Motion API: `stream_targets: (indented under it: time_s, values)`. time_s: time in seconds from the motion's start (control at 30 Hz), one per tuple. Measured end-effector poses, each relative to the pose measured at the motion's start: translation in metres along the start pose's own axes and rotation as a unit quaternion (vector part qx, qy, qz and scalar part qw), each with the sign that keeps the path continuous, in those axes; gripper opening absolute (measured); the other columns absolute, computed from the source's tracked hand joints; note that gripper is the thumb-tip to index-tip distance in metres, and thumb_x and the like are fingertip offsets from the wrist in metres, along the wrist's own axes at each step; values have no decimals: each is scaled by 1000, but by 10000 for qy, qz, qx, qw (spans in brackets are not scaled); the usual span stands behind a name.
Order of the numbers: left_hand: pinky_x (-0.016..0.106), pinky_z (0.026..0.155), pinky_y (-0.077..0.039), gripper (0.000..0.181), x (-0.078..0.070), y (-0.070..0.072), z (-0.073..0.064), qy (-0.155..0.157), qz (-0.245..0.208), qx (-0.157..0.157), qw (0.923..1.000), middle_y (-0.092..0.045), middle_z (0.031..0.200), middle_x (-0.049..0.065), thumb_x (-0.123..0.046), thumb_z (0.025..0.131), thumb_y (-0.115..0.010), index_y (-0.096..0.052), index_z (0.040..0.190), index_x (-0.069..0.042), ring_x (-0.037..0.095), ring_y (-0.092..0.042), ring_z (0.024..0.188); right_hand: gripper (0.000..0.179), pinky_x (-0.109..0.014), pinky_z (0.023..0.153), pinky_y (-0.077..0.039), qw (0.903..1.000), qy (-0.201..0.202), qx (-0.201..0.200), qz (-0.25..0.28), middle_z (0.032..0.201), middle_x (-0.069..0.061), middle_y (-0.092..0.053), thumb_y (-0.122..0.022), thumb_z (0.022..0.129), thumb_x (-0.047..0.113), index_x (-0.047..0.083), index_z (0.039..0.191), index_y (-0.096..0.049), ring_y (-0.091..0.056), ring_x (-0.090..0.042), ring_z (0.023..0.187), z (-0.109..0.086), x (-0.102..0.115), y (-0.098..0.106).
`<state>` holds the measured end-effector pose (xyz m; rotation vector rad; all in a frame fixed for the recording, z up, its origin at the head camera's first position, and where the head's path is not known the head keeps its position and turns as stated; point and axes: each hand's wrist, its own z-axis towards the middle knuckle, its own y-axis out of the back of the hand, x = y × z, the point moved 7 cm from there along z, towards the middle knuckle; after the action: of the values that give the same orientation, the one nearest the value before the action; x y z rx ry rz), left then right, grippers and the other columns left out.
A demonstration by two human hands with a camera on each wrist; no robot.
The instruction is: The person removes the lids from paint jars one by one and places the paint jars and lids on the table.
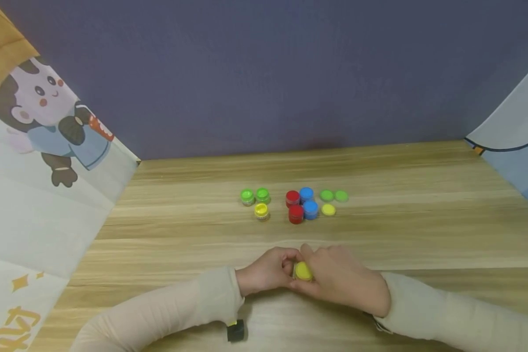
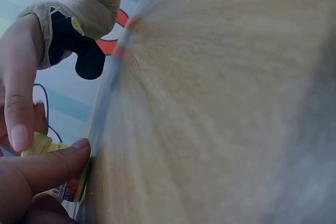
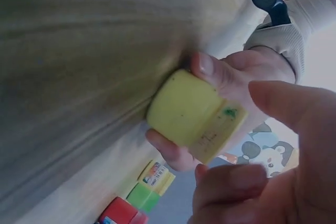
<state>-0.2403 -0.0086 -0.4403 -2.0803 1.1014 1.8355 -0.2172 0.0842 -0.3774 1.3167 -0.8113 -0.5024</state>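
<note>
A small jar with a yellow lid (image 1: 303, 271) stands between both hands near the front of the table. My left hand (image 1: 268, 270) pinches its body between thumb and fingers. Around the lid, my right hand (image 1: 345, 279) holds its thumb and fingers spread. In the right wrist view, the thumb (image 3: 294, 108) and bent fingers (image 3: 231, 184) lie at opposite sides of the yellow jar (image 3: 184, 108), very near its upper end; firm contact is not visible. Part of a printed label (image 2: 65, 190) shows below the left thumb in the left wrist view.
Beyond the hands stand two green jars (image 1: 247, 197) and a yellow jar (image 1: 261, 212), all uncovered. To their right are two red jars (image 1: 296, 214) and two blue jars (image 1: 310, 209). Two green lids (image 1: 327, 195) and a yellow lid (image 1: 328, 209) lie farther right. A dark wall (image 1: 290, 73) bounds the table.
</note>
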Motion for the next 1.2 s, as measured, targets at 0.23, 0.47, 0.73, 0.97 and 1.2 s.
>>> stream_targets:
  time_s: [0.23,0.47,0.73,0.97,1.2]
  values:
    - [19,46,-29,33,2,-1,2,15,-158,34,9999,-42,52,-3,5,70,-76,-67,97,-11,7,-35,46,37,-22,40,-28,9999,78,-141,-32,53,9,-38,-66,82,46,12,87,-52,-34,-3,45,3,-1,-2]
    - [18,45,-29,33,3,-1,2,24,-162,25,9999,-43,52,-3,3,70,-78,-67,97,-11,7,-35,46,36,-27,51,-30,9999,22,-25,-137,56,10,-40,-67,81,47,14,82,-53,-37,-5,50,5,-2,-2]
    - [18,44,-27,48,2,0,1,-2,-182,88,9998,-40,50,-3,3,70,-79,-66,113,-12,7,-34,44,32,-34,65,-32,9991,360,89,-192,64,13,-48,-69,80,44,16,88,-56,-41,-10,66,6,0,-1]
    - [19,43,-26,48,2,0,1,-20,-131,139,9998,-41,51,-3,3,69,-79,-66,111,-14,7,-34,45,46,-30,65,-36,9949,906,324,-313,73,12,-51,-69,82,40,12,116,-58,-42,-8,71,6,3,-1]
    - [19,43,-26,43,2,-1,1,-57,-272,195,9994,-42,52,-3,4,68,-79,-66,105,-12,7,-34,44,53,-31,70,-40,9914,1174,533,-223,75,13,-49,-71,81,40,13,123,-55,-41,-8,71,8,2,-2]
